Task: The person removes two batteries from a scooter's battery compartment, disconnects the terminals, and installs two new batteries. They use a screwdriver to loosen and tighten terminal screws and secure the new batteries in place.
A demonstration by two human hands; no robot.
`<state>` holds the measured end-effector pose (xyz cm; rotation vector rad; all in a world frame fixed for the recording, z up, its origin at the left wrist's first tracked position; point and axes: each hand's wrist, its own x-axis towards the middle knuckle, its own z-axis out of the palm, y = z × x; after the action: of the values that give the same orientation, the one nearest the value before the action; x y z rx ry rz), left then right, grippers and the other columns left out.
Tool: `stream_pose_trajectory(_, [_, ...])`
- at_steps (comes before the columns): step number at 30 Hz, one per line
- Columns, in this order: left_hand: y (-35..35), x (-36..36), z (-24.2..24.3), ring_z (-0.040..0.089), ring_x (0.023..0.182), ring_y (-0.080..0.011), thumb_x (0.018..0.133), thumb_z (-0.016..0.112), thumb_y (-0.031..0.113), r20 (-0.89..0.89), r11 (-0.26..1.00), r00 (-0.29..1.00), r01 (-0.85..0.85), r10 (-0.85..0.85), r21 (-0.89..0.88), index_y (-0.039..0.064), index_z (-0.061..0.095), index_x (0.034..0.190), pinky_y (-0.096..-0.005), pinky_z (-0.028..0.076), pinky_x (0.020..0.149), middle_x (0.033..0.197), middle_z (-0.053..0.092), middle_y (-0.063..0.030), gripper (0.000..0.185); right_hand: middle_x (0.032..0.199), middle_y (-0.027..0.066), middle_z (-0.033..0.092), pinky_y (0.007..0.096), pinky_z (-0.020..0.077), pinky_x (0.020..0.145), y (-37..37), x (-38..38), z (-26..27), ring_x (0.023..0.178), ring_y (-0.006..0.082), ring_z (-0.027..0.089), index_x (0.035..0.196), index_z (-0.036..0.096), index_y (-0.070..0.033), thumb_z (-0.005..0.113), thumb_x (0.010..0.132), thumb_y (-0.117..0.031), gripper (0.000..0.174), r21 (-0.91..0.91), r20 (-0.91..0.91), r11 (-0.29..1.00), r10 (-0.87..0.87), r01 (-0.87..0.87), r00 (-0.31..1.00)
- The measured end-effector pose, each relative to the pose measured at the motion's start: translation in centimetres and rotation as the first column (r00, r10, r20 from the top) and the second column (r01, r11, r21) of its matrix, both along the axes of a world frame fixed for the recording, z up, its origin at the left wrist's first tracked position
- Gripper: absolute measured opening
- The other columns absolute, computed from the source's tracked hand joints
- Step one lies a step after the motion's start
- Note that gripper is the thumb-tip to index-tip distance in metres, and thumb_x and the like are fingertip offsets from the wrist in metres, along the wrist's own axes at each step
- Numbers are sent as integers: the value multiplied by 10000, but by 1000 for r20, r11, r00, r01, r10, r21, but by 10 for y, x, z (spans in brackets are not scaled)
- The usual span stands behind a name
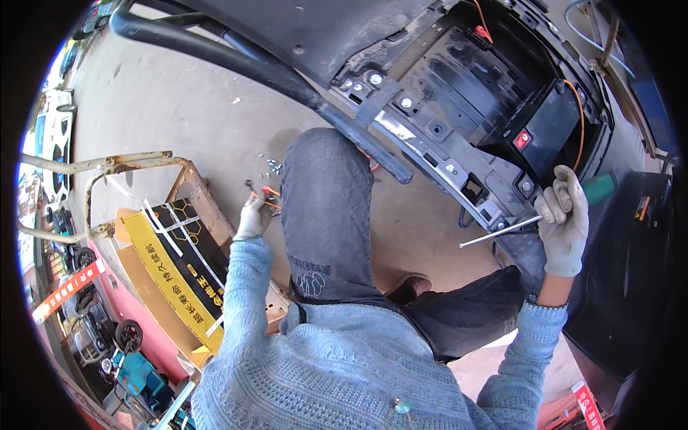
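In a pale work glove, my right hand is closed on a screwdriver with a green handle; its metal shaft points left, beside the black plastic frame of a vehicle. Also gloved, my left hand is at the left of my knee and holds short orange and black cables with a red connector. Inside the open compartment sits a black battery with a red terminal cover and an orange cable. Another red connector lies at the compartment's far end.
Several small screws lie on the concrete floor beyond my left hand. A black tubular bar crosses above my knee. A rusty metal cart with a yellow and black carton stands at the left. A black panel is at the right.
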<state>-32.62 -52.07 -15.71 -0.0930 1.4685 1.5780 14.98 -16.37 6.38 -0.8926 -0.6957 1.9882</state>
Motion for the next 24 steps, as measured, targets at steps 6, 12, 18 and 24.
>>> stream_pose_trajectory(6, [35,-7,179,592,1074,-210,904,708,348,-43,933,994,107,-98,344,94,574,1160,-311,480,869,1184,600,-59,385,707,-40,414,210,345,501,4,6,-2,518,30,338,1166,571,24,540,1011,-199,274,-37,-125,998,55,-60,991])
stream_pose_trajectory(12, [154,92,240,656,1026,-300,965,595,257,21,899,962,245,-271,363,33,579,1220,-417,515,928,1194,635,-136,340,676,-39,442,187,300,414,0,-26,22,450,3,333,1138,573,6,543,993,-177,236,-87,-407,951,239,-298,882])
stream_pose_trajectory(18, [244,173,245,613,1042,-257,1004,544,287,76,669,777,484,-625,564,49,570,1237,-393,504,923,1218,608,-117,334,763,-1,641,196,360,458,-27,-86,60,546,23,488,1033,692,7,798,848,-243,329,27,277,908,396,-419,876])
stream_pose_trajectory(24, [280,212,252,592,1006,-138,1041,515,224,25,655,728,601,-686,458,26,545,1235,-331,494,903,1125,597,-51,279,783,32,671,200,428,478,-18,-87,45,591,49,554,1006,693,24,849,785,-158,327,33,358,961,244,-273,901])
